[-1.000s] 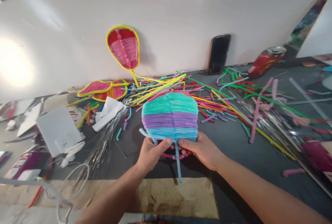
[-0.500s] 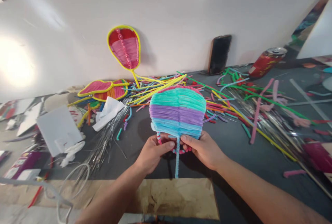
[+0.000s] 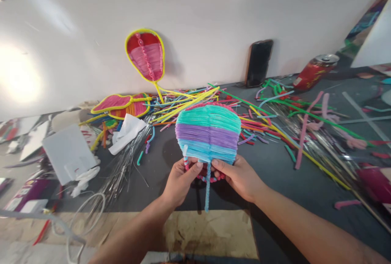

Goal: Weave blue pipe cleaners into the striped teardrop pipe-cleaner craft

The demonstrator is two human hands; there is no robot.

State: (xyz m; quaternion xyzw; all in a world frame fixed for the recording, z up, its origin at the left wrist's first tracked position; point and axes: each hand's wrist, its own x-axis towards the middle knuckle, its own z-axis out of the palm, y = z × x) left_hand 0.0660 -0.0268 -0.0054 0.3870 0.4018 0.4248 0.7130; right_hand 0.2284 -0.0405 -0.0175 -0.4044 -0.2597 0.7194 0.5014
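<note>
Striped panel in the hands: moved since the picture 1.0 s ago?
Yes. The striped panel has shifted a little to the right: sideways, its right edge now lies closer to the black phone, which has stayed put.

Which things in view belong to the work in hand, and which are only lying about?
Belonging, it seems:
striped green, purple and blue fuzzy panel, in left hand and right hand
twisted blue fuzzy stem
perhaps loose yellow fuzzy sticks

Apparently lying about:
black rectangular phone
red metal can
crumpled white paper

The panel (image 3: 208,133) is striped turquoise, purple, blue; its stem (image 3: 207,192) blue; the can (image 3: 314,73) red.
</note>
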